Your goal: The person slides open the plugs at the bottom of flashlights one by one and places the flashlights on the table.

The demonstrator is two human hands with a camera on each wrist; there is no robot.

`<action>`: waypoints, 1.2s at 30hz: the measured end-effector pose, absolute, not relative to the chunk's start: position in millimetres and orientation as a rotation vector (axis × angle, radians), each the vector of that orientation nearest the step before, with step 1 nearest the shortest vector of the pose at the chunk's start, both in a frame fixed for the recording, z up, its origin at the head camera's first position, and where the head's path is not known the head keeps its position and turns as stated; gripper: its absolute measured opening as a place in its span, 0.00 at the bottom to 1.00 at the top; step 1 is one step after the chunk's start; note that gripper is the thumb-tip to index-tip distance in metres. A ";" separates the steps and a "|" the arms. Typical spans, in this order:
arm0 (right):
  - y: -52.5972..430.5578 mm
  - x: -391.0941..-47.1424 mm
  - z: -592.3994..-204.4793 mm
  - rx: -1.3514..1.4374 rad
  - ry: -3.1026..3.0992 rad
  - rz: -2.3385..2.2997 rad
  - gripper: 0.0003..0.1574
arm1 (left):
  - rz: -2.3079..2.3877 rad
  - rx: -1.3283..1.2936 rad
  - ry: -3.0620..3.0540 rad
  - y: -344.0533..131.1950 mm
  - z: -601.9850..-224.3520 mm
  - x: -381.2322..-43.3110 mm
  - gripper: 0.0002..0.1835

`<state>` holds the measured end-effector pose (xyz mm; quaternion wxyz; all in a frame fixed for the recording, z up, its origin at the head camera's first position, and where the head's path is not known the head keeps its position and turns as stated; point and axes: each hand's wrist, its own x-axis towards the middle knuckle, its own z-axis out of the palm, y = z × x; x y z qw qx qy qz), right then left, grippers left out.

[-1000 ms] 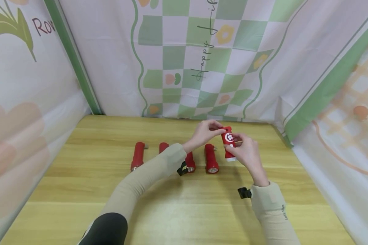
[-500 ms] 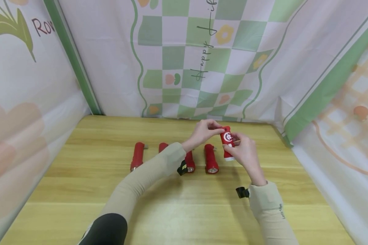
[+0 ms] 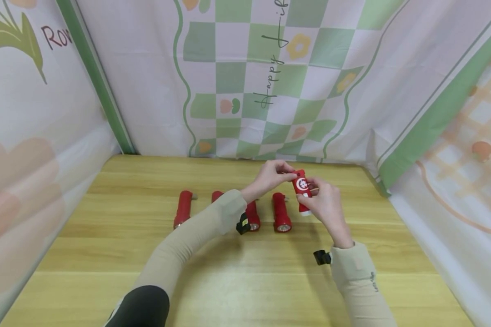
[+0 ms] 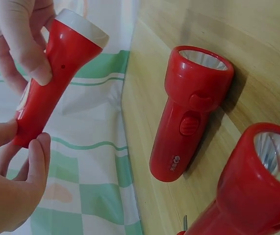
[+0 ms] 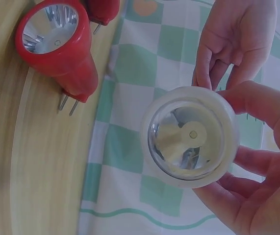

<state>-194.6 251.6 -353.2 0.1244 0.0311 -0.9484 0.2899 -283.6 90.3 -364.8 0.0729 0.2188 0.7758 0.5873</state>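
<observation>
Both hands hold a red flashlight (image 3: 302, 185) with a white head ring, raised above the back right of the table. At its tail end, the left hand (image 3: 272, 176) pinches it between thumb and fingers. The right hand (image 3: 328, 204) grips the body nearer the head, thumb on the side with the white round logo. Its lens (image 5: 192, 134) faces the right wrist camera. In the left wrist view the flashlight body (image 4: 54, 81) tilts, head up, with a small dark hole in its side.
Several all-red flashlights lie in a row on the wooden table (image 3: 245, 286), among them one nearest the hands (image 3: 281, 212) and one far left (image 3: 183, 208). The left forearm partly covers the middle ones. Metal prongs (image 5: 67, 104) stick out of one tail. A patterned curtain (image 3: 237, 77) hangs behind.
The held flashlight and the right hand have shifted slightly to the left. The left hand keeps its pinch on the tail, and the flashlights on the table have not moved.
</observation>
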 end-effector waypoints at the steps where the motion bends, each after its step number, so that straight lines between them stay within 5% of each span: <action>1: 251.2 -194.8 -353.5 0.090 -2.766 0.838 0.27 | 1.760 0.655 2.329 89.8 -364.6 -283.4 0.09; 36: 249.3 -195.9 -355.1 0.091 -2.736 0.835 0.26 | 1.723 0.722 2.371 97.4 -365.4 -280.2 0.10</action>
